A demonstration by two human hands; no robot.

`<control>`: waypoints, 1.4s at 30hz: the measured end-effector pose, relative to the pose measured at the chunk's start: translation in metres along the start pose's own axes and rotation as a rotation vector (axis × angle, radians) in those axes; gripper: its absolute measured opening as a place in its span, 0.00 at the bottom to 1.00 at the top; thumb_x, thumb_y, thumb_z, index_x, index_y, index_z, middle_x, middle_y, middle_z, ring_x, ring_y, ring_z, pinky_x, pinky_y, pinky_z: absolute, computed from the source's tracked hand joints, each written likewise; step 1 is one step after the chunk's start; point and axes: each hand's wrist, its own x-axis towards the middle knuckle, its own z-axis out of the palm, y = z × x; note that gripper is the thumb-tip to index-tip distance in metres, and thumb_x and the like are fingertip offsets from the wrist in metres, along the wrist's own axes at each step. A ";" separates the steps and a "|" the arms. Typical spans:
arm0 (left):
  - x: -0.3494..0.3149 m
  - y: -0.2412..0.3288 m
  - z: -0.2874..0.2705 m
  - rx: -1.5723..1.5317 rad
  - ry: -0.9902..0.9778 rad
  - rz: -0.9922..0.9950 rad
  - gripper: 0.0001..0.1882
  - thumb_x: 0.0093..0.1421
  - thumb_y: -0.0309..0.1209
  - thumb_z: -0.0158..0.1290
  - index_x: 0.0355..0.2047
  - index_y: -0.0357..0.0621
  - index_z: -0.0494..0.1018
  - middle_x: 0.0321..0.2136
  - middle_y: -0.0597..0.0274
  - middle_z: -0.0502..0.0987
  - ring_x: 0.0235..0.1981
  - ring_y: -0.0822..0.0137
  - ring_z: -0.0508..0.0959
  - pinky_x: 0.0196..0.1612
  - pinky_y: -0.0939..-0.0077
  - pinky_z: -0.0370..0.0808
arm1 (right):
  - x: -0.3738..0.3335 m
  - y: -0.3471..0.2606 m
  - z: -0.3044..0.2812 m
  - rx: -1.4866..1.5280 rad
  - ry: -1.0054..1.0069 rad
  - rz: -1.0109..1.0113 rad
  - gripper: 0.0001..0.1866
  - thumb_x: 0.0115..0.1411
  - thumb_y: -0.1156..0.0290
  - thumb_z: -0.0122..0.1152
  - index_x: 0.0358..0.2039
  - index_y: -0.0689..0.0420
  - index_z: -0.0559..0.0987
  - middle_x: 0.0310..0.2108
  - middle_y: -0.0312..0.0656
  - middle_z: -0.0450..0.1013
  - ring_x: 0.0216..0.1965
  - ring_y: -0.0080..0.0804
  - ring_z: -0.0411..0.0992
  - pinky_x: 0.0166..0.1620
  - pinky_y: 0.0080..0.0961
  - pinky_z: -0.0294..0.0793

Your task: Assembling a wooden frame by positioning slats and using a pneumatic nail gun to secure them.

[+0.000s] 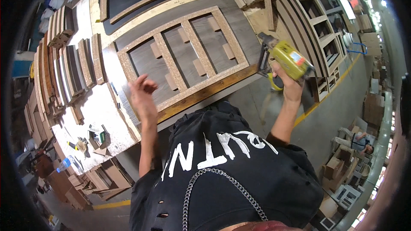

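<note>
The black rim of the fisheye cuts off the far end of a dark panel (137, 6), and the wood strips (70, 70) stacked at the left bend toward it. The small items in a box (98, 137) on the near left part of the table (115, 126) are too small to make out. The left hand (144, 94) and its forearm cover the near left corner of a wooden frame (171, 63); its fingers look slightly blurred, and I cannot tell whether they touch the wood. That hand is loosely open, fingers partly curled, with nothing seen in it. The right hand (284, 76) is closed around the handle of a yellow-green nail gun (292, 60), whose body hides some of the grip.

The frame lies flat on a grey wood-grain panel (143, 62), mostly ahead of and between the two hands, its left end under the left one. The nail gun is raised just beyond the frame's right end, its nose pointing away from the person and toward the left.
</note>
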 end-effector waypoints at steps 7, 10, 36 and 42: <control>-0.005 -0.058 -0.064 0.142 0.361 -0.055 0.26 0.73 0.48 0.39 0.42 0.34 0.73 0.25 0.63 0.73 0.29 0.72 0.72 0.36 0.77 0.71 | 0.069 0.096 -0.079 -0.706 -0.195 0.257 0.22 0.55 0.57 0.70 0.32 0.69 0.79 0.27 0.46 0.78 0.29 0.33 0.75 0.36 0.29 0.74; -0.003 -0.073 0.000 0.496 0.308 0.090 0.25 0.73 0.46 0.39 0.44 0.34 0.73 0.28 0.62 0.73 0.31 0.71 0.72 0.39 0.75 0.72 | 0.105 0.173 -0.108 -0.784 -0.304 0.361 0.24 0.57 0.55 0.66 0.32 0.69 0.76 0.31 0.58 0.77 0.36 0.51 0.78 0.42 0.37 0.74; -0.050 -0.246 0.257 1.360 -0.442 0.274 0.30 0.55 0.48 0.63 0.51 0.42 0.71 0.49 0.53 0.70 0.50 0.47 0.67 0.55 0.51 0.62 | 0.195 0.268 0.068 -0.809 -0.868 -0.155 0.40 0.55 0.36 0.61 0.33 0.72 0.77 0.26 0.56 0.78 0.29 0.48 0.81 0.33 0.38 0.81; -0.051 -0.256 0.253 1.292 -0.403 0.287 0.25 0.53 0.42 0.65 0.46 0.39 0.75 0.47 0.52 0.73 0.47 0.48 0.70 0.51 0.54 0.67 | 0.194 0.268 0.071 -0.869 -0.904 -0.078 0.32 0.57 0.42 0.63 0.31 0.66 0.83 0.33 0.51 0.79 0.33 0.43 0.81 0.37 0.36 0.81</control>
